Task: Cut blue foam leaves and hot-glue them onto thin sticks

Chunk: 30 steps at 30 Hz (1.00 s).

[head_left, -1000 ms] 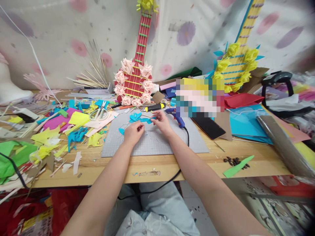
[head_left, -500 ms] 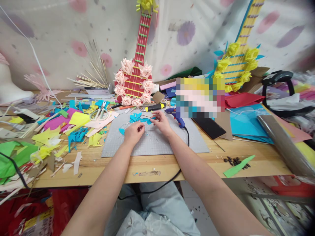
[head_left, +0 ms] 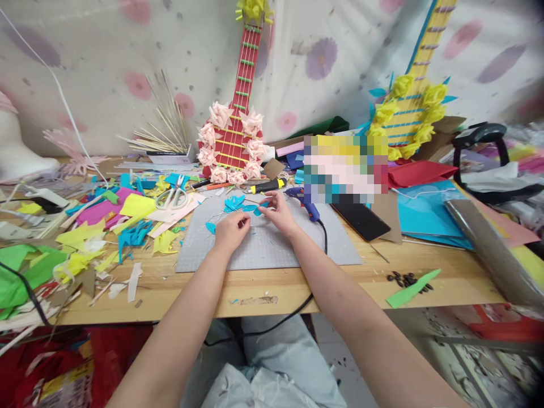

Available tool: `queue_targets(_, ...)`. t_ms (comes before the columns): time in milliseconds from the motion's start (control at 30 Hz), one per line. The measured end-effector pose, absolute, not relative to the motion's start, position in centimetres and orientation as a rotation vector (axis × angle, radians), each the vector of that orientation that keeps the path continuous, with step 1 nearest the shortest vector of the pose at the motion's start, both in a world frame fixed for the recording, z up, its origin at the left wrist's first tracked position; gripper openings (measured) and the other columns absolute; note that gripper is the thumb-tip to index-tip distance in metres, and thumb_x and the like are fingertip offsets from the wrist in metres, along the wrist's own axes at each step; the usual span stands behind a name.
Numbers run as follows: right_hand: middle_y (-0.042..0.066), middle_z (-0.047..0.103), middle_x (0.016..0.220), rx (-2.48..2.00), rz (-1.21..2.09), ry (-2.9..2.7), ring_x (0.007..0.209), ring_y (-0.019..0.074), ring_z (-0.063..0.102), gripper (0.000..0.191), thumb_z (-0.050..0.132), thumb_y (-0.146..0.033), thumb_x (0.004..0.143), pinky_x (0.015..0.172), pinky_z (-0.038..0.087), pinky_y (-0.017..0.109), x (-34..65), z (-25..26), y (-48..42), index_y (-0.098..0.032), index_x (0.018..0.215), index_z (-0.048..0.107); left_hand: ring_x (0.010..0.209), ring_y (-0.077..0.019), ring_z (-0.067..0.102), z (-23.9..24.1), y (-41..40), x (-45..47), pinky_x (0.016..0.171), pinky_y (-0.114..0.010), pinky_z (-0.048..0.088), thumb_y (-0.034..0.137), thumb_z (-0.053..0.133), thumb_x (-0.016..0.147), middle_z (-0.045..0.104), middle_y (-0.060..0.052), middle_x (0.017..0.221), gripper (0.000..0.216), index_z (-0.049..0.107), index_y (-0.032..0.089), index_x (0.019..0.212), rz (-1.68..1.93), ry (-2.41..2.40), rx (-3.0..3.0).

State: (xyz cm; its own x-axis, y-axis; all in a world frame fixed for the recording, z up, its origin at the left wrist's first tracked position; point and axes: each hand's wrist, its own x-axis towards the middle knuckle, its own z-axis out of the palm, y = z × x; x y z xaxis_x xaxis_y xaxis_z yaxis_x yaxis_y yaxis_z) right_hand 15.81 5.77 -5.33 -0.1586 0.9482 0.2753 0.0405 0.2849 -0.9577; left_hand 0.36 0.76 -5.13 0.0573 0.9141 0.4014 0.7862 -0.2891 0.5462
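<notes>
Over the grey cutting mat (head_left: 272,252), my left hand (head_left: 230,231) is closed in a pinch. What lies between its fingertips is too small to make out; thin wire-like strands show just behind it. My right hand (head_left: 278,214), to its right, pinches a small blue paper piece (head_left: 256,210) between thumb and fingers. Behind both hands, more cut blue paper (head_left: 234,203) lies on the mat. A blue paper leaf (head_left: 210,228) rests left of my left hand. The blue glue gun (head_left: 312,211) lies to the right of my right hand, its black cord running over the table edge.
Scissors (head_left: 171,198) lie among paper scraps on the left. A red paper guitar (head_left: 229,141) with pink flowers stands behind the mat, near a utility knife (head_left: 268,186). To the right are a black phone (head_left: 361,216), blue sheets (head_left: 429,212) and small dark beads (head_left: 408,279).
Both hands stay in nearly the same place, with the right fingertips shifted very slightly left. Nothing has been let go or picked up.
</notes>
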Motion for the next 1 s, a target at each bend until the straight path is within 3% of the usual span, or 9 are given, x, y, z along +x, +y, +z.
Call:
queue_targets(233, 0.0, 0.055, 0.084, -1.015, 1.053, -1.513, 0.078, 0.0138, 0.054, 0.052, 0.066, -0.029, 0.061, 0.066, 0.044, 0.029, 15.3, -5.8, 5.9, -0.021, 0.104, 0.037, 0.071, -0.0123, 0.056, -5.1, 0.8, 0.4, 0.064, -0.023, 0.039, 0.021, 0.049, 0.074, 0.064, 0.001, 0.078, 0.014, 0.062, 0.023, 0.078, 1.056, 1.731, 2.17)
queue_targets(500, -0.002, 0.051, 0.077, -1.048, 1.044, -1.509, 0.073, 0.0126, 0.05, 0.049, 0.063, -0.028, 0.063, 0.069, 0.042, 0.03, 14.8, -6.4, 6.3, -0.02, 0.104, 0.038, 0.069, -0.0128, 0.055, -5.3, 0.8, 0.3, 0.063, -0.024, 0.038, 0.024, 0.047, 0.077, 0.064, 0.0, 0.077, 0.014, 0.061, 0.021, 0.078, 1.062, 1.745, 2.168)
queue_targets(1000, -0.002, 0.046, 0.076, -1.048, 1.145, -1.38, 0.072, 0.0121, 0.049, 0.052, 0.061, -0.035, 0.066, 0.054, 0.043, 0.023, 14.2, -6.7, 6.6, -0.022, 0.108, 0.034, 0.07, -0.0138, 0.056, -5.3, 0.9, 0.3, 0.063, -0.025, 0.038, 0.028, 0.047, 0.078, 0.064, -0.001, 0.079, 0.014, 0.059, 0.021, 0.08, 1.042, 1.84, 2.075)
